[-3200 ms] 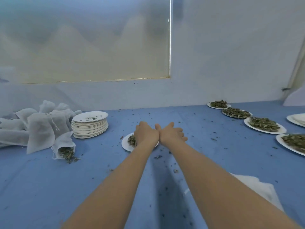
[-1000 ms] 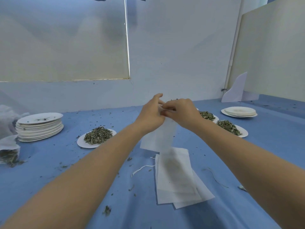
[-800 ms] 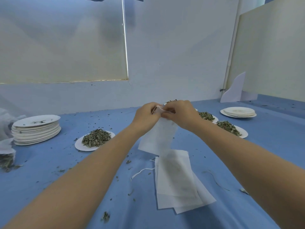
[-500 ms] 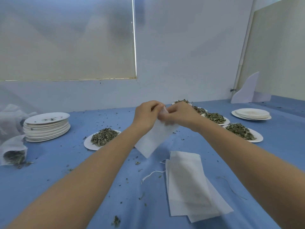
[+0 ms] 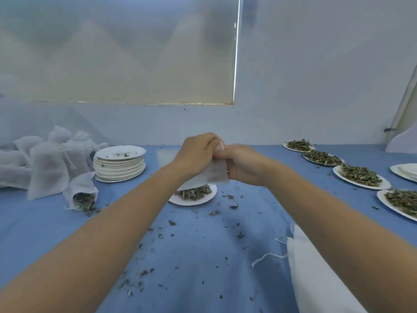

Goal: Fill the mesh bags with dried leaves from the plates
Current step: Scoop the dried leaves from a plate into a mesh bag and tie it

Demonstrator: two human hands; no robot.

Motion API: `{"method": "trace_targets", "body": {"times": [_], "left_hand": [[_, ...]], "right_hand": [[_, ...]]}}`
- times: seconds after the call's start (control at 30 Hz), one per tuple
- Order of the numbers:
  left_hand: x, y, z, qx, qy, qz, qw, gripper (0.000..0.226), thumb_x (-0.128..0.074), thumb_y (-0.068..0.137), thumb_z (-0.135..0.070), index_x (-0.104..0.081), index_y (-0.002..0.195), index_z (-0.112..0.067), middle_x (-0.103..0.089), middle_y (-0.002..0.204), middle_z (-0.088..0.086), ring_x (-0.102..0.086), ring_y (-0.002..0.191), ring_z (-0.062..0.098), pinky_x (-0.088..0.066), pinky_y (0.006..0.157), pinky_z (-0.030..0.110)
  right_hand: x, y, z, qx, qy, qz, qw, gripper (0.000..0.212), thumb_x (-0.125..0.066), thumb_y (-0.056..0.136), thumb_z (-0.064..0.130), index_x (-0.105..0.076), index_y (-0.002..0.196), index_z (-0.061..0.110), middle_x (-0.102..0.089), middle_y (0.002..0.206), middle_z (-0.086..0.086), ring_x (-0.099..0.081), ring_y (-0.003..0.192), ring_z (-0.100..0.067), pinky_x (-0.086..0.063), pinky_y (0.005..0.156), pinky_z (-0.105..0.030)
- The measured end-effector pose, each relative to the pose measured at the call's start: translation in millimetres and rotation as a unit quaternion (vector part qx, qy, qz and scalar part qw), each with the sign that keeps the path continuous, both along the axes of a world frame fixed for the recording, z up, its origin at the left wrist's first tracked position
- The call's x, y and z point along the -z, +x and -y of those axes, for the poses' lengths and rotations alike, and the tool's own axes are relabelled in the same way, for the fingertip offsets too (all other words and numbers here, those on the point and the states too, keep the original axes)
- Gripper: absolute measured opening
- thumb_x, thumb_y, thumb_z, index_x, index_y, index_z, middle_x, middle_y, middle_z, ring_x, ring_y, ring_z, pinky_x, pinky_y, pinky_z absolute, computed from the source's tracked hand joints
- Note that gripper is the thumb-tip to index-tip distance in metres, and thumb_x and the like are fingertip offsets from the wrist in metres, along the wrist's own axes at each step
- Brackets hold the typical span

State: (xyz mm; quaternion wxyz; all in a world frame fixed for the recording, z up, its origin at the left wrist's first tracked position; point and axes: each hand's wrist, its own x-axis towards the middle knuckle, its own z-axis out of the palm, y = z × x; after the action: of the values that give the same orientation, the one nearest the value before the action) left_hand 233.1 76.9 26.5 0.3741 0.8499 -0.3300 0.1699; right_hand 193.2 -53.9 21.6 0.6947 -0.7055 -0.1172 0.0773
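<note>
Near right: flat empty bags (image 5: 316,279) stacked on surface (image 5: 203,256). Your left hand (image 5: 195,152) and right hand (image 5: 242,164) both pinch mouth of one empty mesh bag (image 5: 212,173), held above plate of leaves (image 5: 194,195). Step: opening bag. Next: spread mouth, tip leaves in. Left: spilling bag (image 5: 81,193), emptied plates (image 5: 119,163), filled bags (image 5: 45,159). Far right: four full plates (image 5: 361,177).

Both bare forearms extend forward, converging above the bench (image 5: 203,256); left hand (image 5: 196,154) and right hand (image 5: 242,164) meet knuckle to knuckle, fingers curled, each grip pinching a white mesh bag (image 5: 214,175) at its top edge.
</note>
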Motion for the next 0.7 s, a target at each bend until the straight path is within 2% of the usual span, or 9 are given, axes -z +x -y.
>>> {"method": "trace_targets", "body": {"times": [0.07, 0.13, 0.23, 0.3, 0.4, 0.47, 0.53, 0.6, 0.7], "left_hand": [[3.3, 5.2, -14.8, -0.025, 0.031, 0.045, 0.998, 0.025, -0.039, 0.098, -0.015, -0.062, 0.107, -0.012, -0.063, 0.106, 0.007, -0.053, 0.097, 0.020, -0.034, 0.072, 0.020], [8.0, 9.3, -29.1, -0.048, 0.109, 0.126, 0.985, 0.024, -0.043, 0.095, -0.011, -0.060, 0.111, -0.011, -0.060, 0.108, 0.010, -0.050, 0.101, 0.025, -0.033, 0.079, 0.025], [17.6, 17.4, -44.3, -0.086, 0.238, 0.206, 0.945, 0.046, -0.045, 0.089, -0.003, -0.042, 0.134, -0.010, -0.050, 0.126, 0.010, -0.043, 0.113, 0.027, -0.027, 0.092, 0.028], [24.5, 20.4, -47.5, -0.091, 0.267, 0.193, 0.940, 0.059, -0.047, 0.085, -0.003, -0.030, 0.141, -0.007, -0.044, 0.134, 0.011, -0.039, 0.119, 0.028, -0.025, 0.097, 0.030], [33.7, 22.1, -52.3, -0.051, 0.281, 0.133, 0.949, 0.087, -0.063, 0.072, -0.018, -0.017, 0.145, -0.006, -0.033, 0.140, 0.009, -0.031, 0.127, 0.025, -0.020, 0.105, 0.028], [41.3, 23.5, -55.2, -0.050, 0.305, 0.152, 0.939, 0.095, -0.067, 0.067, -0.027, -0.015, 0.144, -0.006, -0.031, 0.138, 0.006, -0.028, 0.126, 0.023, -0.015, 0.106, 0.026], [48.9, 27.3, -56.8, -0.081, 0.297, 0.206, 0.929, 0.077, -0.061, 0.072, -0.025, -0.026, 0.139, -0.007, -0.038, 0.129, 0.005, -0.035, 0.119, 0.022, -0.023, 0.100, 0.025], [52.5, 31.4, -57.2, -0.126, 0.265, 0.228, 0.928, 0.057, -0.053, 0.079, -0.017, -0.037, 0.132, -0.007, -0.048, 0.119, 0.007, -0.045, 0.107, 0.025, -0.031, 0.083, 0.027], [54.4, 35.2, -61.0, -0.127, 0.234, 0.230, 0.936, 0.045, -0.064, 0.072, -0.010, -0.053, 0.114, 0.001, -0.058, 0.098, 0.014, -0.056, 0.086, 0.034, -0.033, 0.062, 0.032]], "right_hand": [[1.4, 9.1, -14.9, 0.001, 0.066, -0.015, 0.998, 0.028, -0.039, 0.099, 0.009, -0.055, 0.119, -0.003, -0.065, 0.108, -0.015, -0.065, 0.096, -0.025, -0.056, 0.084, -0.042], [3.6, 17.2, -27.7, -0.002, 0.108, -0.026, 0.994, 0.031, -0.035, 0.099, 0.006, -0.051, 0.122, -0.006, -0.063, 0.110, -0.018, -0.065, 0.096, -0.027, -0.055, 0.085, -0.042], [8.8, 27.8, -40.2, -0.012, 0.131, -0.030, 0.991, 0.030, -0.033, 0.099, 0.007, -0.054, 0.117, -0.005, -0.065, 0.103, -0.016, -0.066, 0.092, -0.026, -0.056, 0.083, -0.038], [13.8, 33.8, -44.2, -0.015, 0.150, -0.042, 0.988, 0.031, -0.033, 0.098, 0.008, -0.055, 0.116, -0.004, -0.065, 0.102, -0.015, -0.066, 0.091, -0.025, -0.055, 0.083, -0.038], [22.9, 42.2, -44.0, -0.040, 0.204, -0.073, 0.975, 0.036, -0.030, 0.096, 0.010, -0.057, 0.115, -0.004, -0.066, 0.103, -0.015, -0.067, 0.091, -0.026, -0.056, 0.078, -0.039], [26.6, 45.3, -41.9, -0.084, 0.234, -0.088, 0.965, 0.038, -0.030, 0.092, 0.014, -0.060, 0.107, -0.003, -0.070, 0.097, -0.015, -0.069, 0.086, -0.027, -0.057, 0.072, -0.038], [26.9, 48.1, -40.6, -0.116, 0.226, -0.092, 0.963, 0.040, -0.037, 0.088, 0.024, -0.062, 0.105, -0.001, -0.070, 0.095, -0.014, -0.069, 0.084, -0.026, -0.057, 0.070, -0.036], [25.6, 52.1, -39.5, -0.123, 0.187, -0.094, 0.970, 0.047, -0.045, 0.086, 0.036, -0.061, 0.110, -0.002, -0.068, 0.096, -0.013, -0.068, 0.084, -0.025, -0.057, 0.072, -0.034], [21.6, 60.9, -34.8, -0.121, 0.095, -0.097, 0.983, 0.066, -0.053, 0.079, 0.050, -0.058, 0.117, -0.004, -0.068, 0.100, -0.014, -0.067, 0.091, -0.026, -0.056, 0.081, -0.034]]}}
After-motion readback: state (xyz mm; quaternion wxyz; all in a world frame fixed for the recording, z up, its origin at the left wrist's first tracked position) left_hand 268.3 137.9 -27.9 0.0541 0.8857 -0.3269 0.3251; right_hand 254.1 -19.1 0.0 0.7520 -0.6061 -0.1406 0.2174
